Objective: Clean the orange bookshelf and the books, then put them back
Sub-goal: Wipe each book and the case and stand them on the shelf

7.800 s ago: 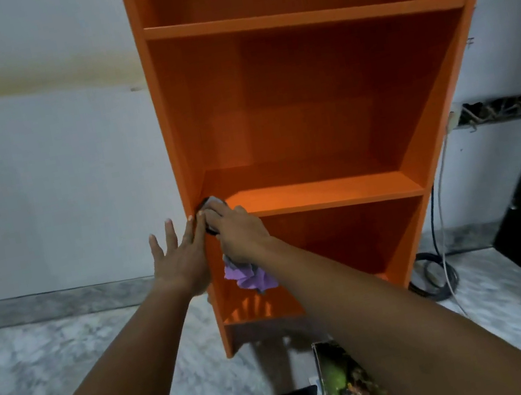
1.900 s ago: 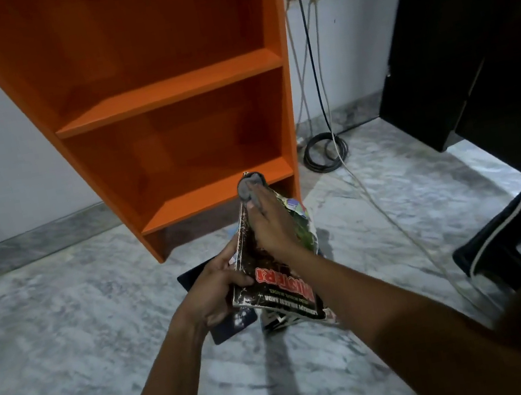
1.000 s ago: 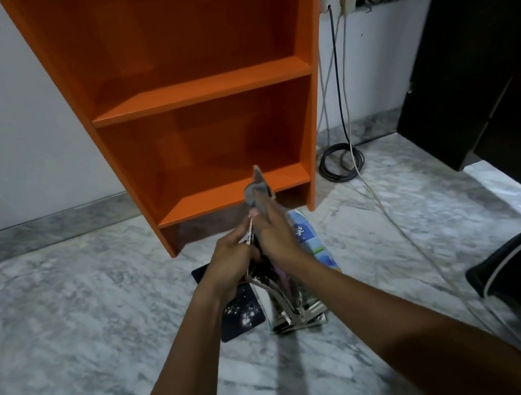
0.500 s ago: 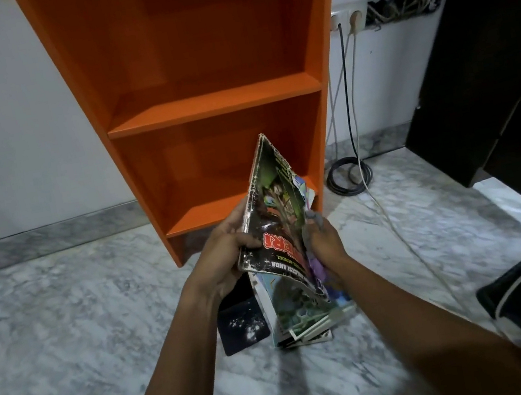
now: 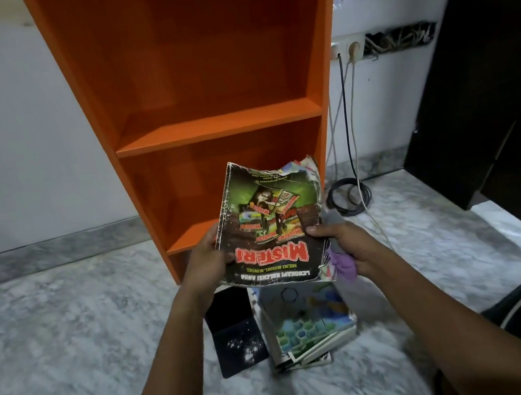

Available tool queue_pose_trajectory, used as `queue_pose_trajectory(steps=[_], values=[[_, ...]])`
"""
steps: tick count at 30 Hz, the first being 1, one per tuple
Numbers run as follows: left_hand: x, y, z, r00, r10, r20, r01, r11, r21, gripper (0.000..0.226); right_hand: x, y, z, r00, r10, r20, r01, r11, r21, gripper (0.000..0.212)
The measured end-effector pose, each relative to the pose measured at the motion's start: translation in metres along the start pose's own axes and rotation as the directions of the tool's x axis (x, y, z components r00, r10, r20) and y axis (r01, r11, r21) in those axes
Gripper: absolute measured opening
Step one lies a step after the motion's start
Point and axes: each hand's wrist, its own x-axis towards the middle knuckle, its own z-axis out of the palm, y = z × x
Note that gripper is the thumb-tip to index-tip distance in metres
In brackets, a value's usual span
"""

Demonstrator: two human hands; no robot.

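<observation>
Two hands share one tattered magazine [image 5: 274, 226] in the head view, its cover facing up with the red title "MISTERI" upside down to the camera. The left hand [image 5: 206, 262] grips the left edge, thumb on the cover. The right hand [image 5: 348, 248] pinches the right edge, its fingers [image 5: 317, 230] curled round both the pages and a bunched purple cloth [image 5: 342, 264]. The magazine is held in the air in front of the lowest compartment of the orange bookshelf [image 5: 215, 125], above a stack of books [image 5: 309, 324] on the marble floor [image 5: 50, 338]. A dark book [image 5: 236, 334] lies flat just beside the stack. Cables [image 5: 345, 105] hang from a wall socket [image 5: 348, 49] right of the bookshelf.
</observation>
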Motion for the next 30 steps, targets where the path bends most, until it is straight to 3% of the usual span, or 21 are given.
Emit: queue_pose_trajectory(steps=[2,3,4,6,9,11,15,17,21,25,27,30], values=[[-0.002,-0.003,0.010,0.992,0.062,-0.110,-0.032,0.966,0.258,0.060,-0.007,-0.013,0.017,0.982,-0.185,-0.033,0.174,0.963,-0.207,0.058],[-0.003,-0.003,0.019,0.985,0.073,-0.157,-0.030,0.965,0.260,0.060,-0.013,-0.018,0.027,0.964,-0.266,-0.008,0.248,0.908,-0.339,0.038],[-0.005,0.000,0.028,0.989,0.051,-0.142,-0.026,0.984,0.174,0.061,-0.018,-0.020,0.037,0.944,-0.327,0.044,0.311,0.835,-0.455,0.024],[0.000,0.002,0.041,0.999,-0.053,0.005,0.053,0.992,-0.114,0.073,-0.031,-0.016,0.058,0.907,-0.373,0.196,0.404,0.635,-0.658,0.021],[0.007,0.009,0.040,0.982,-0.111,0.154,0.166,0.897,-0.411,0.085,-0.042,0.002,0.077,0.844,-0.386,0.372,0.499,0.309,-0.810,0.011],[0.009,0.014,0.033,0.985,-0.082,0.150,0.145,0.865,-0.480,0.086,-0.046,0.009,0.078,0.807,-0.395,0.439,0.521,0.129,-0.844,0.029],[0.008,0.027,0.034,0.991,-0.136,0.015,0.129,0.890,-0.438,0.034,-0.053,0.018,0.084,0.754,-0.423,0.503,0.546,-0.022,-0.838,0.047],[0.007,0.027,0.034,0.988,-0.155,-0.006,0.128,0.839,-0.529,0.031,-0.054,0.024,0.085,0.758,-0.434,0.486,0.539,-0.003,-0.843,0.060],[-0.002,0.026,0.031,0.995,-0.075,0.063,0.098,0.786,-0.611,0.043,-0.055,0.031,0.089,0.745,-0.507,0.434,0.617,0.278,-0.736,0.056],[-0.016,0.030,0.036,0.979,-0.035,0.201,0.140,0.829,-0.541,0.052,-0.048,0.031,0.098,0.822,-0.513,0.247,0.520,0.501,-0.692,0.059],[-0.022,0.031,0.040,0.961,0.001,0.276,0.141,0.857,-0.495,0.045,-0.042,0.027,0.101,0.799,-0.575,0.176,0.530,0.535,-0.658,0.062],[-0.027,0.032,0.039,0.945,0.012,0.326,0.152,0.867,-0.474,0.046,-0.035,0.013,0.107,0.796,-0.606,0.011,0.526,0.683,-0.507,0.060]])
